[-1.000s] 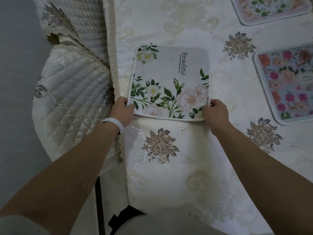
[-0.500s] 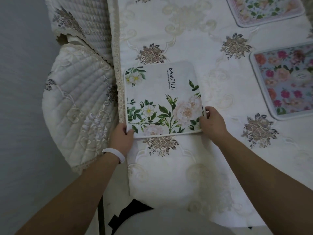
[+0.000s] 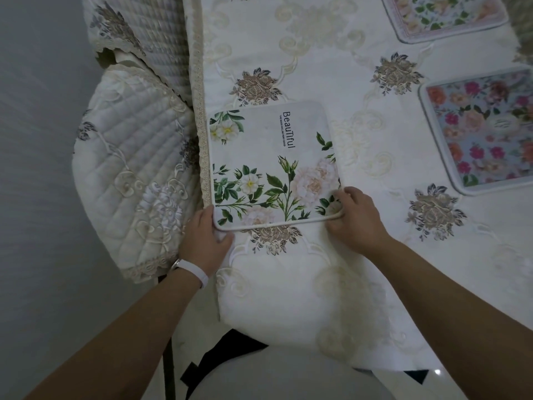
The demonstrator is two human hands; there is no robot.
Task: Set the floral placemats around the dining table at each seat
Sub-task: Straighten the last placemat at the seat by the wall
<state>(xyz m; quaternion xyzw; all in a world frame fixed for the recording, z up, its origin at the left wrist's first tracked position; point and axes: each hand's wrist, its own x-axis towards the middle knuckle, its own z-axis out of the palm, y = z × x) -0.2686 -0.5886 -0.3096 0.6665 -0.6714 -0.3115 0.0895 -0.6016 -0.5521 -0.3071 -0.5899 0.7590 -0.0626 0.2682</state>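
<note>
Head view, my left hand (image 3: 206, 241) holds white floral placemat (image 3: 271, 157) by near-left corner, my right hand (image 3: 356, 223) pinches near-right corner, placemat flat along table (image 3: 360, 82) left edge, pink-flowered placemat (image 3: 484, 131) at right edge.

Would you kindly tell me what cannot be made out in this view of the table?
Head view:
- Cut off by the right edge: the pink-flowered placemat.
- Cut off by the top edge: the far placemat.
- Partly hidden under the white placemat: the fingers of the left hand.
- Too small to read: the small print on the white placemat.
</note>
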